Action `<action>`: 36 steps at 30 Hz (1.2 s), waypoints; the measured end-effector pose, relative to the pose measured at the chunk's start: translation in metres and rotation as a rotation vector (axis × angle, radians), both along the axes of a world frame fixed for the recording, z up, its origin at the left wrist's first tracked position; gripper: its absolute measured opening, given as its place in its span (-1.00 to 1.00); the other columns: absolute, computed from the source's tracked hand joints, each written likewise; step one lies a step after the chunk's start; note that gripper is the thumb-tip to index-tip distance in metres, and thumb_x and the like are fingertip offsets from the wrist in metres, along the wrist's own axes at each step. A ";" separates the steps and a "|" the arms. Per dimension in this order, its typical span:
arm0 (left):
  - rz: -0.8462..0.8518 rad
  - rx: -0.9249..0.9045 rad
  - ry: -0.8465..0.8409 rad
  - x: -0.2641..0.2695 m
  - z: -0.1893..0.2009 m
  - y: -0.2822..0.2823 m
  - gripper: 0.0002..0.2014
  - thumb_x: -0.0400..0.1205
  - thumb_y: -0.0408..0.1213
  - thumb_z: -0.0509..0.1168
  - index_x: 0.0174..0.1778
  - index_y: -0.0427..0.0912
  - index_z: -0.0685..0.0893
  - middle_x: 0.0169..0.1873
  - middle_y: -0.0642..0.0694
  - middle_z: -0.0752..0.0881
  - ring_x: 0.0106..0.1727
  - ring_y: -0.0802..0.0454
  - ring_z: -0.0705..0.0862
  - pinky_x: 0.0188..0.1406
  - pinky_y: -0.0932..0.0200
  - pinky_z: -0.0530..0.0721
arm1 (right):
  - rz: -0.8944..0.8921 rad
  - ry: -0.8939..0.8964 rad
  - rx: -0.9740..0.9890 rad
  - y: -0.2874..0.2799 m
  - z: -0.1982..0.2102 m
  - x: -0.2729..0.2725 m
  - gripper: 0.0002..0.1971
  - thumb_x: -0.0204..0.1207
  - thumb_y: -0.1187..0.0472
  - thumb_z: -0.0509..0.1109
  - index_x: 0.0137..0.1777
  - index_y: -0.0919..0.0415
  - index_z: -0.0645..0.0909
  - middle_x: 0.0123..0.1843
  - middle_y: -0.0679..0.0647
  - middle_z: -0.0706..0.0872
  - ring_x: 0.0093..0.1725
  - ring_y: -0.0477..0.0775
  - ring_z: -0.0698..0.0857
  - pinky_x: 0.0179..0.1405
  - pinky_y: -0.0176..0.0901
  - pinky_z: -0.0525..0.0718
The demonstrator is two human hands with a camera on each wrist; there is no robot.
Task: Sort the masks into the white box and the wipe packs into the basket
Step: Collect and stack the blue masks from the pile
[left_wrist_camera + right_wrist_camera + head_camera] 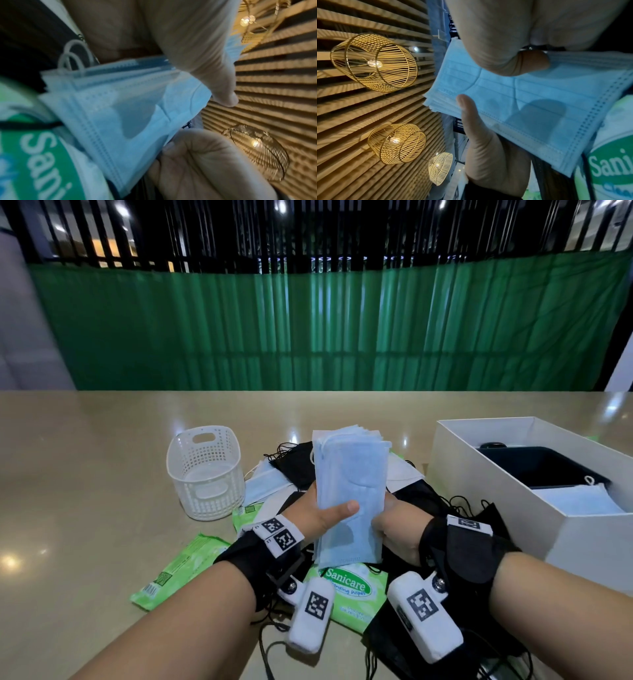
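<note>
Head view first, nearest to me: my two forearms come in from the bottom edge, each with a black wrist strap and a white tagged camera pod. Just beyond them, under my wrists, a green Sanicare wipe pack lies on black masks; a second wipe pack lies to the left on the table.

My left hand grips a stack of blue masks, thumb pressed across its front. My right hand holds the same stack's lower right edge, fingers curled around it. The stack stands upright, lifted above the pile. Both wrist views confirm the hold: the left wrist shows the stack pinched between thumb and fingers, the right wrist shows it the same way.

Farther out, the white basket stands left of the pile with no wipe pack inside that I can see. The white box sits to the right, open, with a blue mask and a dark insert inside.

Beyond the table hangs a green curtain.
</note>
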State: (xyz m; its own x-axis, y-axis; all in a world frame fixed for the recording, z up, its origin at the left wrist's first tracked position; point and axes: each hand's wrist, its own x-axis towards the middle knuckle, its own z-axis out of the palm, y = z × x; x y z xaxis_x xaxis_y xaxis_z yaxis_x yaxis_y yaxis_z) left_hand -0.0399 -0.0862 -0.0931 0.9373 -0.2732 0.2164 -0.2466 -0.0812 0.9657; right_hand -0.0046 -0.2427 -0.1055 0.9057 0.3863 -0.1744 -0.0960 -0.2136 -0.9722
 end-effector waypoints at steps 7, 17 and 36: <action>0.043 -0.197 0.080 0.005 0.001 0.002 -0.20 0.18 -0.10 0.63 0.35 -0.18 0.53 0.21 -0.23 0.71 0.25 -0.19 0.67 0.25 -0.18 0.64 | 0.115 -0.045 -0.122 -0.004 0.009 -0.014 -0.36 0.36 0.64 0.04 0.26 -0.03 0.46 0.19 0.04 0.68 0.24 0.08 0.65 0.29 0.06 0.62; 0.262 -0.215 0.091 0.009 0.011 0.002 -0.83 0.59 -0.37 0.35 0.03 -0.02 0.63 0.02 -0.13 0.75 0.12 -0.17 0.70 0.12 -0.08 0.68 | 0.175 -0.148 -0.218 -0.001 0.009 -0.012 -0.10 0.12 0.28 0.29 0.57 0.06 0.17 0.34 0.04 0.61 0.31 0.09 0.62 0.31 0.14 0.62; 0.315 -0.718 0.078 0.016 0.078 -0.038 -0.74 0.69 -0.26 0.23 0.27 -0.24 0.57 0.08 -0.22 0.77 -0.05 -0.08 0.80 -0.13 0.01 0.78 | -0.204 -0.119 0.549 -0.024 0.074 -0.016 -0.79 0.67 0.31 0.20 0.27 0.21 0.51 0.03 0.12 0.74 -0.32 0.00 0.76 -0.42 -0.20 0.73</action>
